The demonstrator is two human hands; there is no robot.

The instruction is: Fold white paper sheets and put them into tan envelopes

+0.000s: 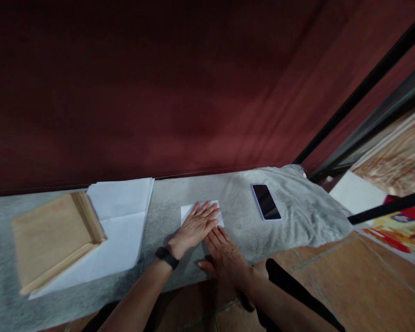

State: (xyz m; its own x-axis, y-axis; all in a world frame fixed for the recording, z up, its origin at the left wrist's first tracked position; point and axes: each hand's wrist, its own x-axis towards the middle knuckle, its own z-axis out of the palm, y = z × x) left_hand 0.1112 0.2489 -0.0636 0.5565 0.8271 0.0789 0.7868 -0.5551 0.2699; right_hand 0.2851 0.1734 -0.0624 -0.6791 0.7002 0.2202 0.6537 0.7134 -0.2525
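Note:
A small folded piece of white paper (186, 210) lies flat on the grey cloth, partly covered by my hands. My left hand (196, 224), with a dark band on its wrist, rests palm down on the paper, fingers stretched out. Close beside it, my right hand (224, 253) reaches the paper's near right edge with its fingers extended and its thumb out to the side. The two hands touch or overlap near the left thumb. What lies under the palms is hidden.
Left on the grey cloth (169, 193) lie large white sheets (124, 230) with a stack of brown paper envelopes (55, 230) on top. A phone (266, 202) lies to the right. Behind rises a dark red wall (159, 115); black bars (359, 87) and a colourful box (401, 230) stand right.

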